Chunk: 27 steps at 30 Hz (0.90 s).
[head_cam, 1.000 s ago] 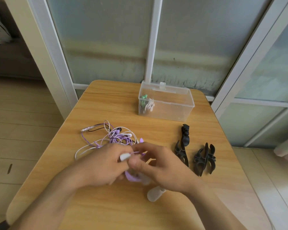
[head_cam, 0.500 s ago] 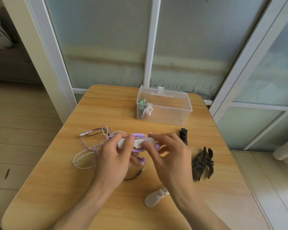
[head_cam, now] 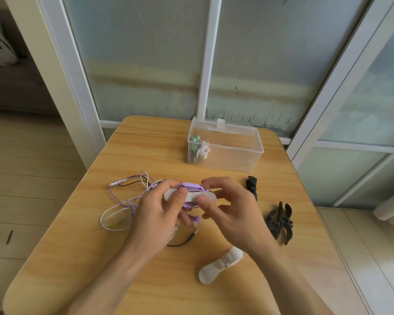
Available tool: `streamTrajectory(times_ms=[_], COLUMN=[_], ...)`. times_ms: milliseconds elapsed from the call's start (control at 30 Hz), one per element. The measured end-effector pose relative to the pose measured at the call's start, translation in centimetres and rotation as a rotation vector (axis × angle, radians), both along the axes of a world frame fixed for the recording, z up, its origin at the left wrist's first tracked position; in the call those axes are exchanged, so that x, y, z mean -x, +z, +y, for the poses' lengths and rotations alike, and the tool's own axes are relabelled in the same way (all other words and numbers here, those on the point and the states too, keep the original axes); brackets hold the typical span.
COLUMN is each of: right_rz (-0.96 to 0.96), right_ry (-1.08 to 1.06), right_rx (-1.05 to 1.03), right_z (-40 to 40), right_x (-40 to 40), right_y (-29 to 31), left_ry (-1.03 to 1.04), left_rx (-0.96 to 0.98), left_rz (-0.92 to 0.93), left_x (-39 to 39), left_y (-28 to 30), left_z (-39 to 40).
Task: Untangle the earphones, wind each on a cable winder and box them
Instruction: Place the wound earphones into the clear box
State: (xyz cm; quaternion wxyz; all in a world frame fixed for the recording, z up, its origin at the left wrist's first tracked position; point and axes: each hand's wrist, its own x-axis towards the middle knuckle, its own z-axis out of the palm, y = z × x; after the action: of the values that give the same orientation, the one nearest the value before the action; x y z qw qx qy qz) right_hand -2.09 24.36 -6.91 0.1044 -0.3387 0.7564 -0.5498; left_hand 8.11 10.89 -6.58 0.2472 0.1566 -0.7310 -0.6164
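Observation:
A white cable winder [head_cam: 208, 196] with purple earphone cable [head_cam: 191, 186] wound on it is held above the table between both hands. My left hand [head_cam: 162, 214] pinches its left end, my right hand [head_cam: 232, 212] pinches its right end. Purple earbuds [head_cam: 195, 220] hang just below. A tangle of purple, white and black cables [head_cam: 127, 196] lies on the table to the left. A black plug [head_cam: 191, 237] lies below my hands. The clear plastic box [head_cam: 237, 155] stands at the back, with a wound green earphone [head_cam: 197, 147] inside.
A spare white winder [head_cam: 221, 264] lies near the front of the wooden table [head_cam: 77, 258]. Black winders [head_cam: 279, 221] and another black winder [head_cam: 251, 186] lie to the right. Glass door panels stand behind the table; the floor drops off on both sides.
Both hands have lifted the white winder with the purple cable up off the table and away from me. The black plug, hidden before, now shows on the table.

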Motion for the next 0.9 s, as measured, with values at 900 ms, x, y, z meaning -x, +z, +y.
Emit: streamTrajectory(times_ms=[900], right_rz=[-0.65], right_ry=[-0.388], right_rx=[0.48], right_z=[-3.1], right_x=[-2.4], right_y=[1.1], left_ry=[-0.146], left_rx=[0.011], left_rz=[-0.124], left_x=[-0.6], left_y=[-0.4], left_z=[1.3])
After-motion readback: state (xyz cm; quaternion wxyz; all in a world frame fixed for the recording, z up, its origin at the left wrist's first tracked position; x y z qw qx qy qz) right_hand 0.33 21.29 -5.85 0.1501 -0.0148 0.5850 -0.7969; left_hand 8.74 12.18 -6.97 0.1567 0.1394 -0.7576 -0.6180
